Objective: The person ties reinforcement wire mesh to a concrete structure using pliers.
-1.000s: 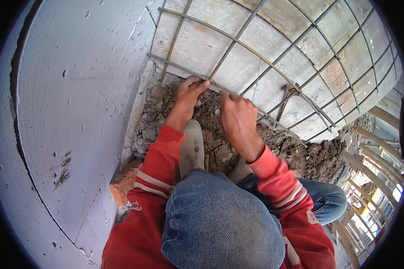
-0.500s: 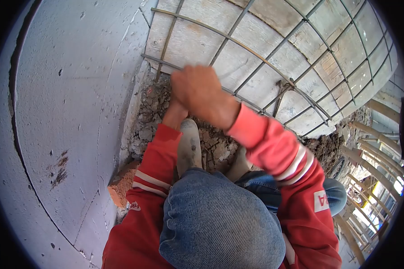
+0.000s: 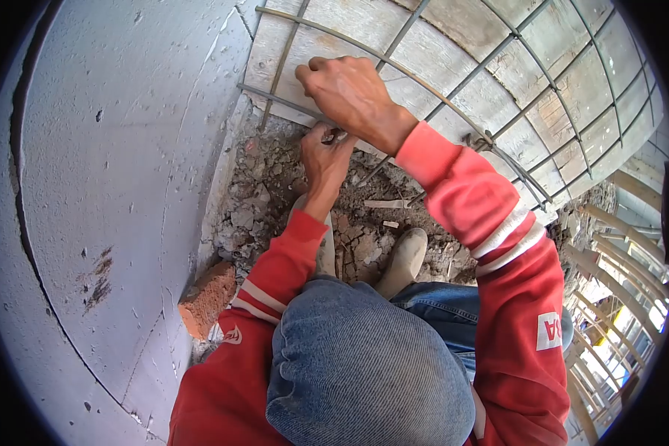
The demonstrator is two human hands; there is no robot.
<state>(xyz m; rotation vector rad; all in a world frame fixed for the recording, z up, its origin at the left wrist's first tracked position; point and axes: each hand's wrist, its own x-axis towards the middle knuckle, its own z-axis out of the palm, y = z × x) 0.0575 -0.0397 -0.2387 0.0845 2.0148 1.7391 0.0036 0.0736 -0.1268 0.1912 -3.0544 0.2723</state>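
A mesh of steel bars (image 3: 457,93) stands in front of pale boards. My left hand (image 3: 325,160) is at its lowest bar, thumb and fingertips pinched together; what they pinch, if anything, is too small to make out. Just above it, my right hand (image 3: 353,97) is closed in front of the mesh, fingers curled, their inner side hidden. A metal tool resembling pincers (image 3: 480,141) hangs on a bar crossing to the right, partly hidden behind my right sleeve.
A smooth grey wall (image 3: 119,171) rises close on the left. A broken brick (image 3: 208,299) lies at its foot. Crumbled soil and rubble (image 3: 360,241) cover the ground around my boots (image 3: 403,262). Pale boards (image 3: 453,56) back the mesh. Several wooden poles (image 3: 621,286) stand at the right.
My hands were together, the right over the left. Now the right is higher and the left has shifted right, to the lowest bar. More ground and my right boot show.
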